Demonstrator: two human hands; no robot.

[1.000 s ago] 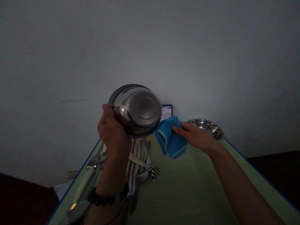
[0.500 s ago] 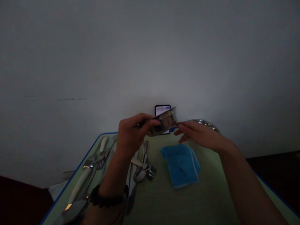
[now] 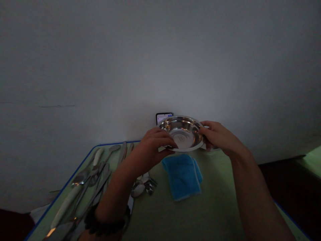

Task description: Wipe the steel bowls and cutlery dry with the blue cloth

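A shiny stainless-steel bowl [image 3: 186, 142] is held up above the far part of the table, its hollow side facing me. My left hand [image 3: 158, 142] grips its left rim, the fingers reaching over the edge to the inside. On the opposite side my right hand [image 3: 217, 136] pinches the right rim, with the thumb inside. Just below and nearer to me lies a folded blue cloth [image 3: 182, 179], apart from both hands. Part of another metal rim [image 3: 213, 147] shows beneath my right hand; most of it is hidden.
Spoons, knives and white-handled cutlery [image 3: 66, 202] spread along the table's left side. A small spoon [image 3: 137, 189] and a fork [image 3: 150, 186] lie by my left forearm. A phone [image 3: 163, 117] leans on the wall [image 3: 160, 67] behind the bowl. Blue edging borders the green table [image 3: 198, 219].
The bowl, earlier tilted nearly edge-on in my left hand, has turned to show its inside. My right hand has closed on its right rim. The view has shifted slightly right.
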